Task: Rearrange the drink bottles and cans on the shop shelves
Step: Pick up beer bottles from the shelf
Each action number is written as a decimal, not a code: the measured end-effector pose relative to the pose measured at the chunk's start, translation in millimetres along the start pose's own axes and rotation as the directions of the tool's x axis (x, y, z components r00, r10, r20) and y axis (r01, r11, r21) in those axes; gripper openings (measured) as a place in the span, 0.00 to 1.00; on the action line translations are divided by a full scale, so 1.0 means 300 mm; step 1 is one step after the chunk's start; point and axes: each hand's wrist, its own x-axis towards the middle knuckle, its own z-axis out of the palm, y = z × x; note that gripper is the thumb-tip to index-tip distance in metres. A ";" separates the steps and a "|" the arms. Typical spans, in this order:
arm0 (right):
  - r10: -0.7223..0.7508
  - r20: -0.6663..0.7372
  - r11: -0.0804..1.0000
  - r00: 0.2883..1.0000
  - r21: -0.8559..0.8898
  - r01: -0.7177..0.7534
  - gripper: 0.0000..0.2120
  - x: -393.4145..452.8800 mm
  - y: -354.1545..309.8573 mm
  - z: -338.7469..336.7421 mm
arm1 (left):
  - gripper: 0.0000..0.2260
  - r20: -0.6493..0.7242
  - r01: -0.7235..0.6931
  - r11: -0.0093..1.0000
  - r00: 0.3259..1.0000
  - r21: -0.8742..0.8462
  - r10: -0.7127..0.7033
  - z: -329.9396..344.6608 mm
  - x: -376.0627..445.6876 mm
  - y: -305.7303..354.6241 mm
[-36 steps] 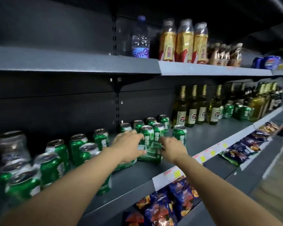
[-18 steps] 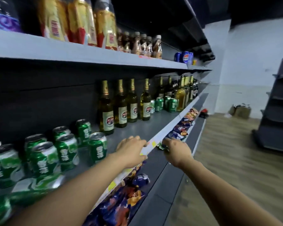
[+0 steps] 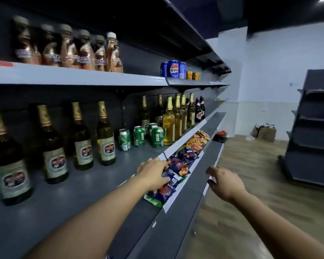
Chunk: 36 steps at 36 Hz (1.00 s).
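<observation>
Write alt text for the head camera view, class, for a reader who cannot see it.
Two bare hands, left hand and right hand, reach out empty along a grey metal shop shelf holding dark glass beer bottles and small green drink cans. Colourful foil snack packets lie on the shelf below.

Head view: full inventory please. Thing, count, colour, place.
Brown bottles: six or so, blurred, amber, top shelf left.
Blue cans: three, blue, top shelf right.
Small cans: two, orange, beside the blue cans.
Beer bottles: four near plus a further cluster, green and amber with gold foil necks, middle shelf.
Dark bottles: about two, dark with red labels, far end of the middle shelf.
Green cans: four, green, middle shelf between the bottle groups.
Snack packets: many, blue and orange, lower shelf.
Cardboard box: one, brown, floor by the far wall.
Empty rack: one, dark grey, right.
Hands: left over the packets, right off the shelf edge, both empty.
</observation>
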 end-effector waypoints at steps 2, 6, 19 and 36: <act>0.008 0.015 1.000 1.000 0.007 -0.008 0.16 0.072 0.063 0.026 | 0.20 0.004 0.026 1.000 1.000 0.009 -0.026 0.030 0.100 0.013; -0.014 0.012 1.000 1.000 0.006 0.013 0.17 0.232 0.158 0.072 | 0.23 -0.028 0.098 0.995 0.995 -0.001 -0.098 0.081 0.291 0.011; -0.133 -0.031 0.991 0.991 0.012 0.133 0.18 0.933 0.279 0.153 | 0.40 -0.283 0.284 0.931 0.896 -0.228 -0.343 0.119 0.946 -0.165; -0.076 -0.129 0.854 0.989 0.503 0.132 0.35 1.611 0.158 0.231 | 0.52 -0.263 0.417 0.671 0.694 -0.613 -0.671 0.114 1.399 -0.115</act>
